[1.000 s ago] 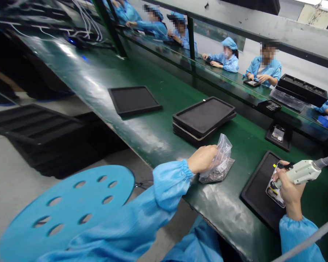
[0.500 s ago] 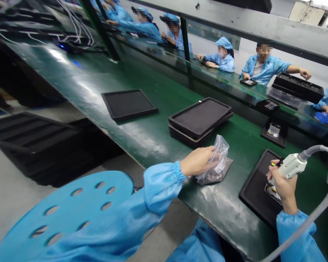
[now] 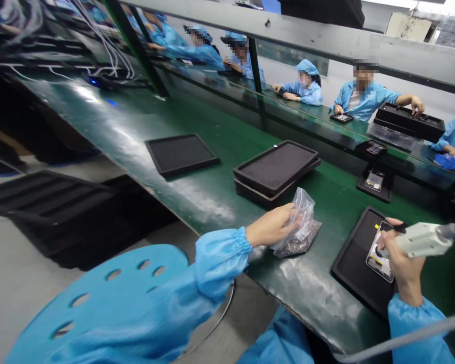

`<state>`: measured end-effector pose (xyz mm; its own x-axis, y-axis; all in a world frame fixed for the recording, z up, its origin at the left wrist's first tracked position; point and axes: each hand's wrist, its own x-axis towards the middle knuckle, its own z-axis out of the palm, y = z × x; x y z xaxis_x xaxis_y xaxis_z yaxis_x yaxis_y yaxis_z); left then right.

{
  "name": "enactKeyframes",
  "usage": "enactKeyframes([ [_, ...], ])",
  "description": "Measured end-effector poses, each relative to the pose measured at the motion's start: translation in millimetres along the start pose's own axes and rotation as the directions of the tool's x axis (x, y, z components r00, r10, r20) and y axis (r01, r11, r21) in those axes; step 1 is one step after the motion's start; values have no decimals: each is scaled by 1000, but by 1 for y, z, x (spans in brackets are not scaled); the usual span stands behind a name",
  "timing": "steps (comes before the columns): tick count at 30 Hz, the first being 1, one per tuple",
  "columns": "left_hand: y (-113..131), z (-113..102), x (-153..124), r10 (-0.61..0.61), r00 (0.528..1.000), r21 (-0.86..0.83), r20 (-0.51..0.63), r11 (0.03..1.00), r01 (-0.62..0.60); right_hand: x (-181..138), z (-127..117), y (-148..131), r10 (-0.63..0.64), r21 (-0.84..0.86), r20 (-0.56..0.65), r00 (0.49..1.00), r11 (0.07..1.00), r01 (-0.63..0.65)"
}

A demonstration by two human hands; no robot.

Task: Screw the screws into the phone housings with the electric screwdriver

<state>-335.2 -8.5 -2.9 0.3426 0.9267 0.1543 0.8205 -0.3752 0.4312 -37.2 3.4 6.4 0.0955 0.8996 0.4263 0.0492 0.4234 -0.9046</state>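
Note:
My left hand [image 3: 275, 225] is at the mouth of a clear plastic bag [image 3: 305, 202], its curled fingers partly veiled by the plastic and closed on it. Many tiny metal pieces, apparently screws [image 3: 293, 246], fill the bottom of the bag, which rests near the bench edge. My right hand [image 3: 404, 263] grips a white electric screwdriver [image 3: 426, 240] with a grey cable. Beneath its fingers an opened phone [image 3: 377, 258], with its inner parts showing, lies in a black tray [image 3: 354, 258]. The screwdriver's tip is hidden by my hand.
Stacked black trays [image 3: 276, 169] stand behind the bag, and a single black tray [image 3: 182, 153] lies farther left. Another opened phone [image 3: 374, 179] sits in a tray at the back right. A blue stool [image 3: 109, 303] is at the left. Co-workers in blue sit across the bench.
My right hand and the screwdriver have swung right and tilted flatter, uncovering more of the phone. My left hand stays at the bag.

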Motion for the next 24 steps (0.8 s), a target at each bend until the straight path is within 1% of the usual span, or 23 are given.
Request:
enactKeyframes([
  [2,4,1,-1,-17,1000,122,-19,992,19,-5,-7,-5,-43,25,-28,999,999,43],
  [4,6,2,0,-32,999,218,-40,975,41,-9,-13,-5,-45,47,-35,998,998,47],
  [5,5,1,0,-35,998,240,-47,970,46,-11,-15,-4,-37,53,-30,999,998,38],
  [8,1,-7,-3,-7,994,204,-105,978,29,-15,-21,7,-6,52,-10,1000,999,6],
  [10,0,-17,-9,30,977,150,-211,989,2,-16,-23,15,10,45,-4,1000,999,-10],
  [11,3,-23,-13,42,957,129,-288,992,-5,-16,-23,18,15,40,-4,1000,999,-15],
  [12,9,-28,-18,48,926,113,-375,994,-6,-16,-23,19,18,35,-10,1000,999,-18],
  [14,27,-35,-26,51,837,87,-546,996,-3,-17,-21,19,32,40,-29,999,999,-30],
  [15,40,-36,-28,51,789,69,-612,998,-11,-17,-20,18,41,54,-39,998,998,-39],
  [16,53,-34,-28,55,755,44,-653,998,-34,-17,-18,15,50,74,-42,998,996,-47],
  [17,66,-30,-27,59,749,11,-660,998,-69,-16,-16,13,58,100,-45,997,994,-53],
  [18,79,-22,-23,67,772,-31,-632,993,-112,-16,-14,11,61,124,-45,997,991,-55],
  [20,100,0,-7,84,859,-156,-504,970,-186,-16,-11,7,55,151,-38,998,987,-49],
  [21,109,14,3,83,900,-234,-427,952,-198,-16,-12,7,53,153,-35,998,987,-47],
  [22,115,28,15,71,931,-314,-359,930,-192,-16,-13,7,51,149,-39,998,988,-45],
  [24,123,58,36,28,964,-460,-263,875,-151,-18,-18,9,45,128,-37,998,991,-40],
])
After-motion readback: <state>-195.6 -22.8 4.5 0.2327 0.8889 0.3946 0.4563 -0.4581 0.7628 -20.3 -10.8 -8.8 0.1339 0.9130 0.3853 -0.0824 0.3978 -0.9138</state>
